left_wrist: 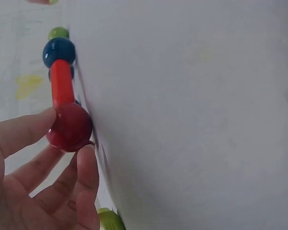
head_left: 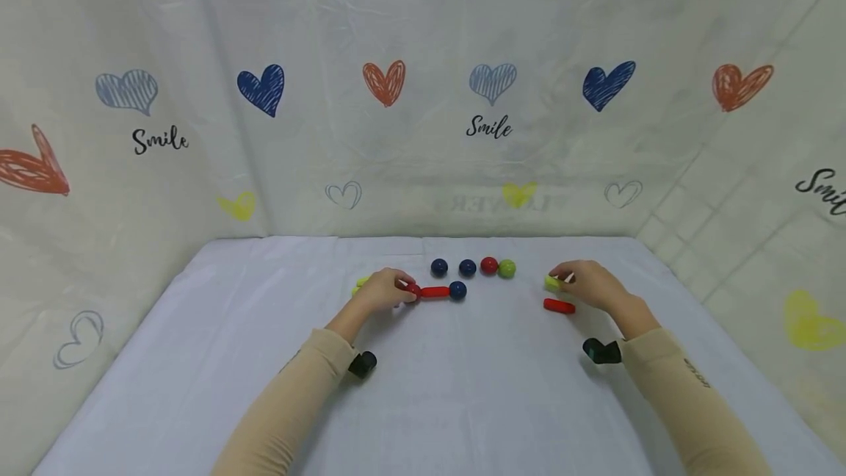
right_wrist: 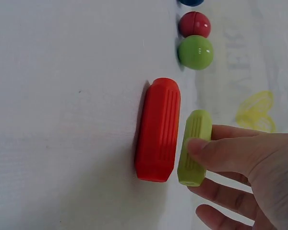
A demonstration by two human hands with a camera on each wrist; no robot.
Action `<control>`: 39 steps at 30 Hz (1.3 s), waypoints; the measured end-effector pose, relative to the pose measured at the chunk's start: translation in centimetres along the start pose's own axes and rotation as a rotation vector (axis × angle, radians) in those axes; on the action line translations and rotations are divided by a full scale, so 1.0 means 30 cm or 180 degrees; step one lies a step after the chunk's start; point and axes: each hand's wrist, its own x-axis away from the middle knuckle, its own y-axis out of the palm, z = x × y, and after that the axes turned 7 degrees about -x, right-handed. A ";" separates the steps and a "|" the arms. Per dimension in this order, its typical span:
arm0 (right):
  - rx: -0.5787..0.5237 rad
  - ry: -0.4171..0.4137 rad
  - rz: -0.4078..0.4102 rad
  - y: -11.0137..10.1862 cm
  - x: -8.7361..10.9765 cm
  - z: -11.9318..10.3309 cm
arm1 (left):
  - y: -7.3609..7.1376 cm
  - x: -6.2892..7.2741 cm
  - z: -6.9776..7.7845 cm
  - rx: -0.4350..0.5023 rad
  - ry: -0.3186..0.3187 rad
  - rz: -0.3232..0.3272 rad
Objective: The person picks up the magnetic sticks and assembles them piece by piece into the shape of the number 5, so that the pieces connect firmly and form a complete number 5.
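My left hand [head_left: 380, 291] pinches a glossy red ball [left_wrist: 72, 127] between thumb and fingers. A red rod [left_wrist: 62, 82] runs from that ball to a dark blue ball [left_wrist: 59, 51], all three in one line. On the right, my right hand [head_left: 593, 285] pinches a short yellow-green ridged rod [right_wrist: 195, 147], thumb on its near face. Beside it a thicker-looking red ridged rod [right_wrist: 158, 130] lies on the white cloth. A yellow-green piece [head_left: 360, 283] is partly hidden behind my left hand.
Along the back of the white-covered table [head_left: 476, 402] stand two dark blue balls [head_left: 439, 267], a red ball [head_left: 489, 265] and a green ball [head_left: 507, 268]. A curtain [head_left: 423, 153] printed with hearts hangs behind. Black wrist cameras [head_left: 601, 350] sit under both sleeves.
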 end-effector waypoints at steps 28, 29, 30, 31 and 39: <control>-0.0547 -0.0842 0.0142 0.074 0.011 -0.307 | -0.016 -0.003 -0.007 -0.0084 -0.0040 -0.0052; -0.0604 -0.0863 0.0118 0.086 0.009 -0.317 | -0.017 -0.003 -0.007 -0.0084 -0.0041 -0.0056; -0.0680 -0.0873 0.0092 0.099 0.007 -0.328 | -0.017 -0.004 -0.006 -0.0084 -0.0048 -0.0059; -0.0773 -0.0885 0.0059 0.113 0.004 -0.338 | -0.017 -0.005 -0.005 -0.0086 -0.0058 -0.0063; -0.1734 -0.0622 -0.0233 0.231 -0.023 -0.392 | -0.013 -0.012 0.015 -0.0122 -0.0070 -0.0105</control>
